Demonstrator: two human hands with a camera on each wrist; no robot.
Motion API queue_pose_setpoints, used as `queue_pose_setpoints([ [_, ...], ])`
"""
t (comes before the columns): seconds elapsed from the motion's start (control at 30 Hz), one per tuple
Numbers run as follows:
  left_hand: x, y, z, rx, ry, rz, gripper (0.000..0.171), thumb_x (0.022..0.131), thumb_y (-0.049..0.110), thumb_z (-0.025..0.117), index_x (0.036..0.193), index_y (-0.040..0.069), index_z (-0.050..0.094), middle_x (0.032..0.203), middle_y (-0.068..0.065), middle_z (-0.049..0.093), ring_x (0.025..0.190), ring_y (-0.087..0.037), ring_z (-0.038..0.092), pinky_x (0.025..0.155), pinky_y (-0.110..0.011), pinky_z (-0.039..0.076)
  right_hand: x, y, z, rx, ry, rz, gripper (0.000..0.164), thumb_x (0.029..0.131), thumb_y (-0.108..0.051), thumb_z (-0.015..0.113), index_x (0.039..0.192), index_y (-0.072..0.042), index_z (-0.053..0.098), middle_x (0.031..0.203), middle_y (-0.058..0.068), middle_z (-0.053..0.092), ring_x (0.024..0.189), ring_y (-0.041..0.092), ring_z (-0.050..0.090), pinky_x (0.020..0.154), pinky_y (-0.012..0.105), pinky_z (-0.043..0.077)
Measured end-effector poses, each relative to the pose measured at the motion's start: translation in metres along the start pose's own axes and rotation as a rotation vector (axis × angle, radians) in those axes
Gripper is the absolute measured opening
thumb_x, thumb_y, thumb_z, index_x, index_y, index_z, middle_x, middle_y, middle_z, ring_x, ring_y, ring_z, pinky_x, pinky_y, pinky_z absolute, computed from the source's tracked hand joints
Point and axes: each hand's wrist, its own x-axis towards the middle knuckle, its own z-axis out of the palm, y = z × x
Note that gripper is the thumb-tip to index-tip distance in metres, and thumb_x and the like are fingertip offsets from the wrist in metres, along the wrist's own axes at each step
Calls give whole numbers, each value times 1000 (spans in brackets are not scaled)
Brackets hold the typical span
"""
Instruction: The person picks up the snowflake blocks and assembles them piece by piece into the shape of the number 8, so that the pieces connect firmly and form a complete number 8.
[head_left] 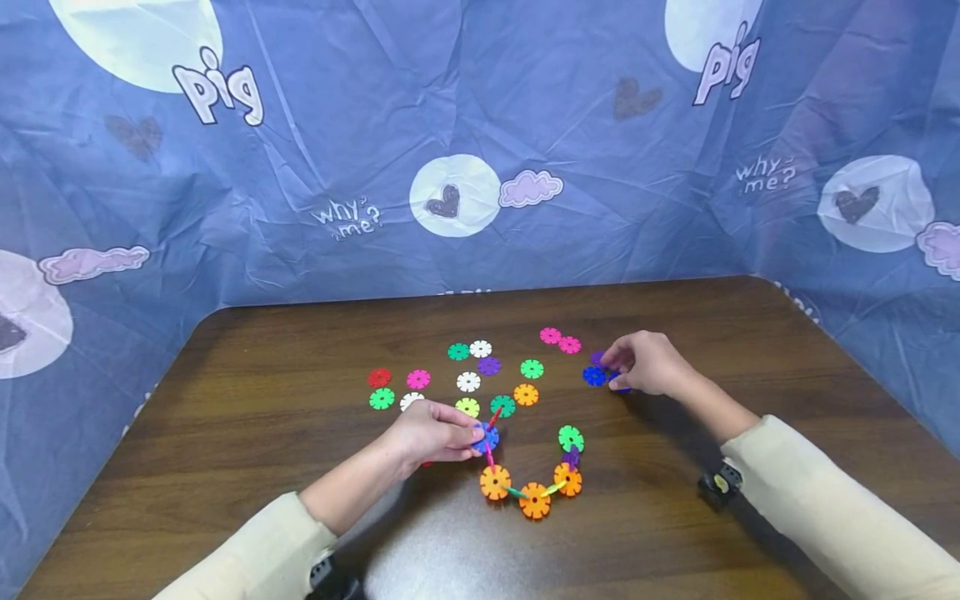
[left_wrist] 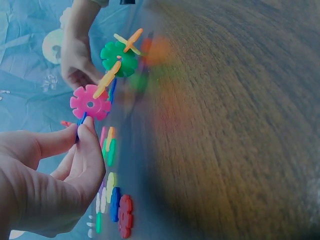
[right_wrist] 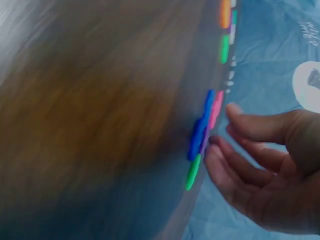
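My left hand pinches a blue notched snowflake disc between thumb and fingers. This disc belongs to a curved chain of interlocked discs, lifted off the table. Along the chain follow a pink disc, orange discs and a green disc at its right end. A red disc slots into the upper side of the blue one. My right hand reaches over loose blue discs and a purple disc at the right. In the right wrist view its thumb and fingers stand apart, holding nothing visible.
Loose discs lie on the brown wooden table: red, white, orange and several others beyond the left hand. Two pink discs lie farther back. Blue printed fabric hangs behind the table and at its sides.
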Motion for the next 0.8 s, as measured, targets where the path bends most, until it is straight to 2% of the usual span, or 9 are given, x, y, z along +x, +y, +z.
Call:
queue_pose_setpoints([
  [0.17, 1, 0, 0, -3, 4, -13, 22, 87, 1, 66, 106, -11, 67, 86, -13, 75, 67, -10, 69, 68, -22, 60, -2, 4, 4, -118, -4, 40, 21, 67, -5, 84, 84, -4, 72, 79, 9, 71, 76, 19, 63, 76, 38, 53],
  [0.33, 1, 0, 0, -5, 13, -19, 21, 87, 0, 66, 105, -11, 67, 85, -13, 75, 68, -10, 69, 69, -22, 60, -2, 5, 3, -147, -21, 42, 19, 67, -11, 85, 78, -5, 71, 73, 6, 68, 71, 15, 59, 70, 34, 51],
  [0.53, 1, 1, 2, -2, 11, -11, 22, 88, 0, 65, 106, -12, 66, 86, -13, 75, 68, -11, 69, 69, -24, 60, -4, 4, 1, -151, -53, 59, 27, 66, -20, 88, 74, -5, 68, 66, 2, 61, 65, 13, 53, 61, 25, 45],
  [0.6, 1, 1, 2, -2, 16, -19, 21, 88, 0, 65, 106, -11, 67, 86, -13, 75, 68, -11, 69, 70, -25, 60, -5, 2, 2, -91, -65, 92, 28, 67, -20, 88, 76, -4, 67, 64, 1, 60, 62, 10, 55, 58, 24, 45],
  [0.67, 2, 1, 2, -3, 20, -24, 22, 88, 1, 65, 106, -11, 67, 86, -13, 75, 67, -11, 69, 71, -25, 60, -4, -2, 4, 17, -82, 131, 25, 69, -17, 86, 79, -2, 68, 63, 1, 61, 58, 7, 59, 56, 23, 50],
  [0.8, 3, -1, 3, -5, 20, -16, 23, 88, 1, 65, 107, -12, 66, 85, -11, 74, 67, -10, 68, 73, -28, 61, 1, -15, 10, 308, -138, 196, 19, 76, -6, 80, 87, 6, 71, 69, 10, 71, 52, 10, 66, 57, 29, 59],
])
